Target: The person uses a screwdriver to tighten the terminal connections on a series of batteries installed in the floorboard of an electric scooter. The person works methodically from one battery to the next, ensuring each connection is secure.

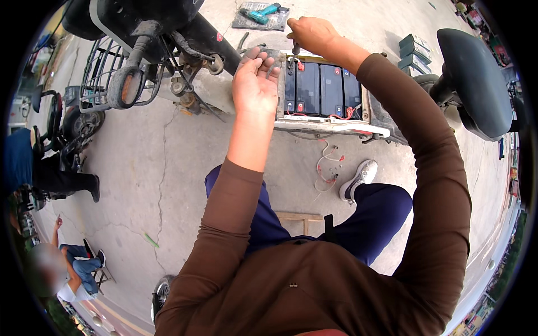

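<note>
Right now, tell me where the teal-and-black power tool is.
In the head view, the power tool lies at top centre, on a flat dark-grey sheet, up and left of the right hand.

Look at the black column (217, 49): 1 round red sticker (219, 37) with a pale marking; over on the black batteries (332, 92), small red labels (300, 106), too tiny to read!

Dark-handled tool (296, 49) — at black batteries (332, 91)
</note>
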Motion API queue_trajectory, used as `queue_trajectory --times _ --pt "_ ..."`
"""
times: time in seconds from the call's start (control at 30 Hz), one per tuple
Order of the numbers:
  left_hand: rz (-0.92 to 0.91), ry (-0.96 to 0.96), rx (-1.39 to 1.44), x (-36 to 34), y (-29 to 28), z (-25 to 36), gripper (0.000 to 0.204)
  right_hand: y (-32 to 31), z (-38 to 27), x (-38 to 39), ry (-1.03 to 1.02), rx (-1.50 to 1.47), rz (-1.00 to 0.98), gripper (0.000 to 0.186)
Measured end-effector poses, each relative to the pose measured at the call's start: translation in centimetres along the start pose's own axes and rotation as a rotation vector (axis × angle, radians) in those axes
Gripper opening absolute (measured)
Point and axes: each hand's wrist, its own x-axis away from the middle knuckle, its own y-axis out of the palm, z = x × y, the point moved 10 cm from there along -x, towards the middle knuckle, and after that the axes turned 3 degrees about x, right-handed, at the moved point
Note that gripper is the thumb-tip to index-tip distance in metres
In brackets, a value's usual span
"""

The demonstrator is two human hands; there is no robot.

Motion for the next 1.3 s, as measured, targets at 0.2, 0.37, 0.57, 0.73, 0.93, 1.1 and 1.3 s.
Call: queue_trajectory --times 0.2,0.37,0.57,0.73,0.93,1.1,1.3 --pt "-0.004 -0.037 0.003 0.1 0.2 -0.9 0.026 0.2 0.2 0.3 -0.220 -0.092 0.125 0.030" --pt "0.008 -0.032 0.029 -0.3 -0.3 -0.3 0.025 1.0 0.9 -0.4 0.043 0.021 -0.121 0.028" --pt "-0.022 -0.002 -0.010 0.3 0.6 0.1 0.023 -1.1 -0.7 0.5 -0.267 -0.023 0.218 0.014" --pt "-0.016 -0.007 0.022 -0.3 0.1 0.2 0.022 0.0 0.9 -0.4 0.008 0.011 0.054 0.027" --pt "-0.008 -0.013 0.050 -0.2 -0.1 0.4 0.023 0.7 -0.6 -0.5 -0.239 0.023 0.066 0.015" --pt "-0.033 -0.040 0.068 0.0 0.6 -0.4 0.024 4.0 0.9 -2.7 -0.214 0.350 -0.393 0.045" --pt "-0.018 -0.027 0.054 0.0 0.1 0.4 0.024 0.6 -2.1 -2.8 -0.330 0.112 -0.092 0.032"
